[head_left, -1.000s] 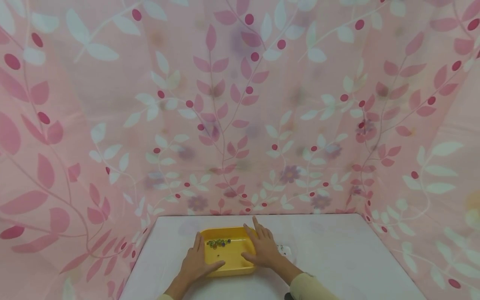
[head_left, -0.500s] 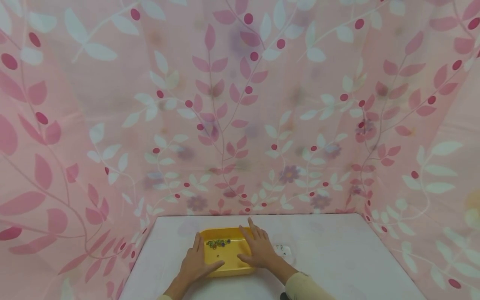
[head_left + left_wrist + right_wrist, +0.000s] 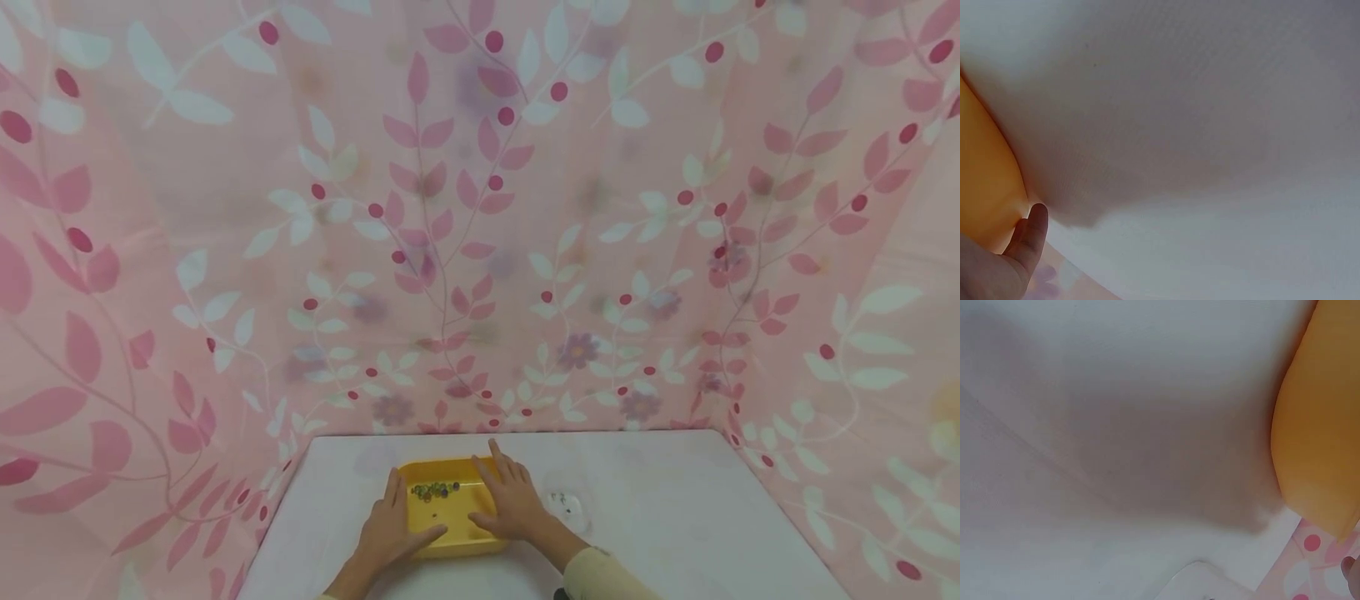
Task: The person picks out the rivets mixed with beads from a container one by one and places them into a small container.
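Where my head view looks furthest, a pink fabric curtain printed with leaves and berries (image 3: 480,333) hangs behind the tray that I take as my landmark. Under that tray I see a broad white-covered table (image 3: 675,517). The landmark itself, a shallow yellow rectangular tray, apparently plastic (image 3: 468,548), sits on the table between both hands. I judge it stiff, light and rather smooth, so I would hold it by opposite short walls and keep it level; the loose contents would probably roll at any tilt.

At its left wall lies the left hand (image 3: 387,527), fingers straight, thumb stretched over the near edge. Over its right side is the right hand (image 3: 512,505), fingers spread and straight; I cannot tell how firmly either presses. Right of the tray stands a clear shallow dish (image 3: 576,520) with tiny bits inside. At the tray's far left lies a cluster of glassy greenish and dark beads (image 3: 435,490); nearer its middle, one small dark speck (image 3: 434,515).
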A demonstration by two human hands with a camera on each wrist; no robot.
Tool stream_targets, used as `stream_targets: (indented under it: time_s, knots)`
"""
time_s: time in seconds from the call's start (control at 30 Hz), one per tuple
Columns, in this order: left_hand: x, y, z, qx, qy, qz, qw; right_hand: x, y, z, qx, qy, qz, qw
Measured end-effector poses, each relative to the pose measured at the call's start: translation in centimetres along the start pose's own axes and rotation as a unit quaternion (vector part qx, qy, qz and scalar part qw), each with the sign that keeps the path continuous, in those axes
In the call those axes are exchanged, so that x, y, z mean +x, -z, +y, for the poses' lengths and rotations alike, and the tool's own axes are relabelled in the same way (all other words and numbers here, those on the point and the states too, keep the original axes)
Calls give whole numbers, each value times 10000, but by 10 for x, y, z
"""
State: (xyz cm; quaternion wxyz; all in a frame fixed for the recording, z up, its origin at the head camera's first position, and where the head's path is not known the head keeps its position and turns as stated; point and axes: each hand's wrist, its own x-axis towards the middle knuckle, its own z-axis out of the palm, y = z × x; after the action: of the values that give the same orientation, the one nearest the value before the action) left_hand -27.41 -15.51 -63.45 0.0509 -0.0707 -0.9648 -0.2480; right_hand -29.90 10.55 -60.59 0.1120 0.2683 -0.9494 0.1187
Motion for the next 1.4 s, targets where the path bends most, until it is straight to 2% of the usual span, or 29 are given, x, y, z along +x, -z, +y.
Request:
stream_targets:
  time_s: [0.23,0.63,0.9,1.17,1.4]
  knots:
    - [2,-5,-3,79,43,-53,9999,1,-2,-3,175,-122,-126,9997]
    - [3,6,1,62,5,54,10000,12,-6,-5,46,-19,-62,10000]
    - [0,4,0,89,34,-17,10000,12,-6,-12,202,-54,-232,9995]
    - [1,2,-2,170,-1,67,9998,17,-6,-21,286,-5,-296,9992]
    - [2,-3,-5,127,-29,136,9998,20,-13,-27,396,-1,-358,9986]
